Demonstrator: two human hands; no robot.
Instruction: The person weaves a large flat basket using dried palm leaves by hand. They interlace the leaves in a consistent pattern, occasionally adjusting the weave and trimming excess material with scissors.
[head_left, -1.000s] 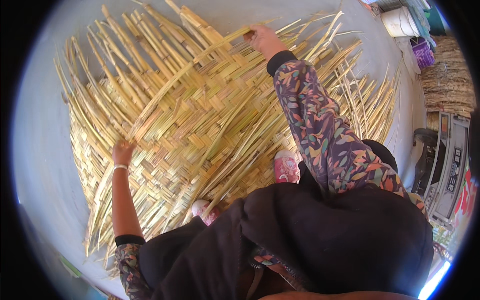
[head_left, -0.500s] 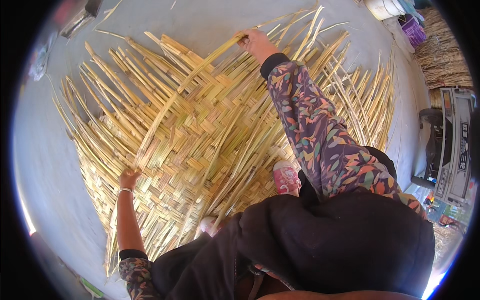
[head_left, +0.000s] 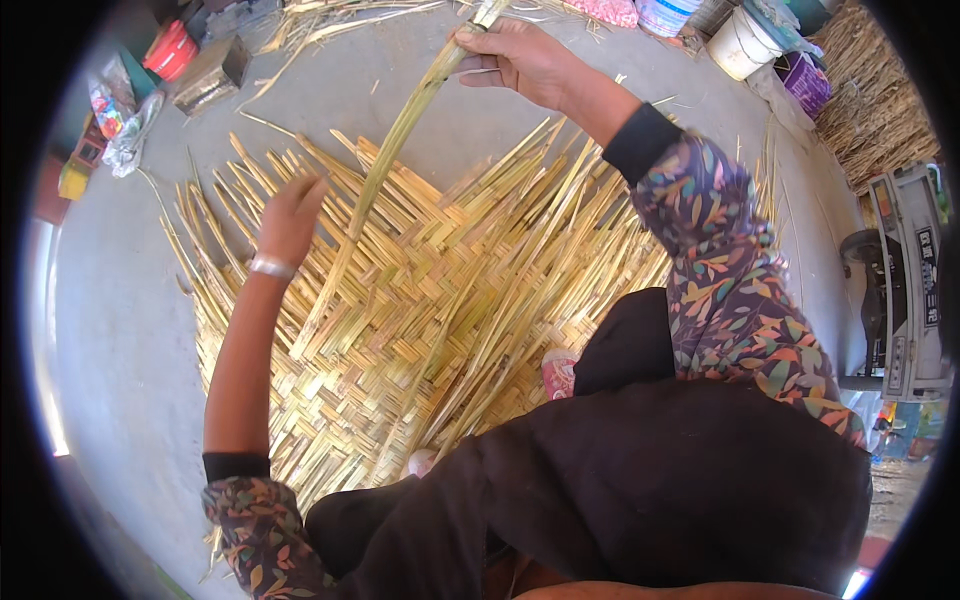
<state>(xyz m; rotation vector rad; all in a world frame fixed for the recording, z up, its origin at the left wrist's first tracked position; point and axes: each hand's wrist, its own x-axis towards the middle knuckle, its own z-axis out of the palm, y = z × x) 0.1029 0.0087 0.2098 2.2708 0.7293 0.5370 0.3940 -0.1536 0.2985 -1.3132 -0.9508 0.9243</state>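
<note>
We see a long pale-green reed strip (head_left: 385, 170) running slantwise from the upper middle of the view down into the woven mat (head_left: 420, 330), where its lower end lies tucked among the plaited strips at the mat's left half. Its upper end is pinched in the right hand (head_left: 515, 60), whose fingers are closed round it, lifting it well above the floor. The left hand (head_left: 290, 215) hovers just beside the strip, over the mat's upper left edge, fingers loosely spread and holding nothing; we cannot tell whether its fingertips touch the loose ends beneath. A silver bangle (head_left: 270, 267) sits at that wrist.

The mat itself lies flat on the grey concrete floor (head_left: 110, 330), yellow strips crossed in a herringbone, with unwoven ends fanning out along its upper and right edges. We notice two bare feet at the mat's near edge, one beside a pink sandal (head_left: 558, 372). Patterned sleeves and dark clothing fill the lower right of the view.

Further out, a white bucket (head_left: 742, 42) stands at the top right near a purple container (head_left: 803, 80), with a heap of dry reeds (head_left: 880, 110) beyond. At the top left are a red tub (head_left: 170, 50) and a small metal box (head_left: 210, 78)
</note>
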